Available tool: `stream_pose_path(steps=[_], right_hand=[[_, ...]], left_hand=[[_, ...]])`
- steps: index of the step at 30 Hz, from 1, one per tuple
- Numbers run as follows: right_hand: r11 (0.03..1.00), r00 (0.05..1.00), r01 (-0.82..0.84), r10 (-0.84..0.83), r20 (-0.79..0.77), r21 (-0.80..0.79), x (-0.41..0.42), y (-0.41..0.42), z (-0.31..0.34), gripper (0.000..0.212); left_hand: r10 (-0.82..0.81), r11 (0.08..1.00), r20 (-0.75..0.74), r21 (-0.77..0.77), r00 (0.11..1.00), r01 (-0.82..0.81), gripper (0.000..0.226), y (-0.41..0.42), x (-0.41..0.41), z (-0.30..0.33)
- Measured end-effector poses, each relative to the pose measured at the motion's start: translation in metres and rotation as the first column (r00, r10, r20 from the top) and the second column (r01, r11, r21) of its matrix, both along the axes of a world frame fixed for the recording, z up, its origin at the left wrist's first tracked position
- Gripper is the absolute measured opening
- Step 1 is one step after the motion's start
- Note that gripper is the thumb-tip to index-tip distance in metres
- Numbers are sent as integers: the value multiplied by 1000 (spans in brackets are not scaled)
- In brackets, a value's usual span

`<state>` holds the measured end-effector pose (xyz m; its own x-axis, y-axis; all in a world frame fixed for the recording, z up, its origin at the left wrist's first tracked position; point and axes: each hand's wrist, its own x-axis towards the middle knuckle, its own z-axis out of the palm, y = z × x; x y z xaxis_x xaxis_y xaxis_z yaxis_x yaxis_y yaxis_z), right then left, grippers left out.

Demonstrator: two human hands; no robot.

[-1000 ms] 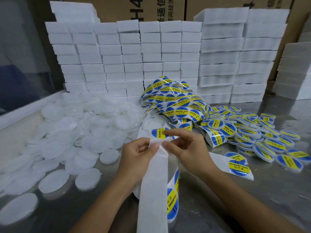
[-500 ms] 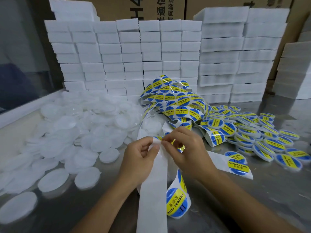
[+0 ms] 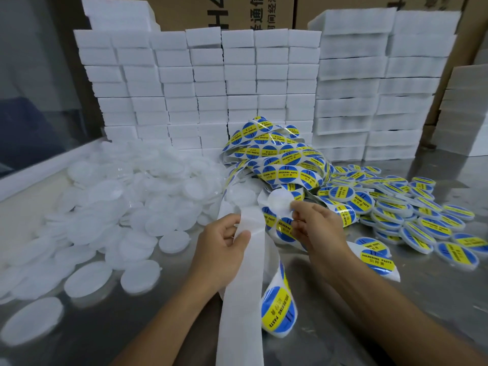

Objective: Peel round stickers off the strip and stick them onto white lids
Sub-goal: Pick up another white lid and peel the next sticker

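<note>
My right hand [image 3: 314, 228] pinches a peeled sticker [image 3: 280, 202], white back up, my left [image 3: 221, 249] grips the strip [image 3: 247, 281]; bare lids [image 3: 140, 207] lie leftward.

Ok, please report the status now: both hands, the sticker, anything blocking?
Left hand shut on strip. Right hand pinching a sticker, peeled, white back showing. Not yet on a lid. Nothing blocking.

Glossy stickers [image 3: 287, 175] on matt paper strip [image 3: 243, 299]; translucent plastic lids [image 3: 140, 277], brushed-metal table [image 3: 343, 313].
</note>
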<state>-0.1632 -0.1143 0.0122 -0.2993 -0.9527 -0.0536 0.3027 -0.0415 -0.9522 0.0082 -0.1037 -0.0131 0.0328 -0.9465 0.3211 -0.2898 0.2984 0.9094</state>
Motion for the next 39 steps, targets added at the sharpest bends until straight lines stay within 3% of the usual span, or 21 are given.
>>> stream_pose_path(steps=[2,5,8,12,18,21,23,26,28,31,39], right_hand=[[999,997,-5,8,71,-41,-2,0,0,11],[978,974,-128,155,164,-165,2,6,5,8],[936,942,-253,296,159,-244,14,13,6,9],[911,919,-339,374,122,-234,26,19,-1,23],[917,924,-368,379,49,-150,25,16,-6,13],[932,937,-340,347,40,-122,22,13,-7,22],[933,938,-343,347,21,-109,22,12,-8,24],[929,934,-356,358,3,-106,21,12,-11,21],[928,933,-358,360,5,-103,21,11,-12,21],[927,932,-360,363,6,-103,20,9,-12,20],[915,918,-391,396,30,-102,19,8,-11,15]], left_hand=[[26,999,23,-26,999,-26,11,-2,1,-3],[63,993,107,-104,992,-52,2,-2,3,-5],[182,965,294,-238,938,-113,18,-1,4,-6],[196,967,468,-237,861,-91,26,1,5,-5],[132,944,583,-320,802,77,25,2,6,-2],[358,865,546,-499,757,-50,18,3,9,7],[540,804,514,-550,667,-227,16,2,18,13],[519,836,717,-312,465,-452,17,0,37,16],[407,837,814,-150,414,-527,19,0,46,13],[359,831,832,-79,423,-551,19,0,50,8],[381,842,778,-70,499,-534,12,-3,51,5]])
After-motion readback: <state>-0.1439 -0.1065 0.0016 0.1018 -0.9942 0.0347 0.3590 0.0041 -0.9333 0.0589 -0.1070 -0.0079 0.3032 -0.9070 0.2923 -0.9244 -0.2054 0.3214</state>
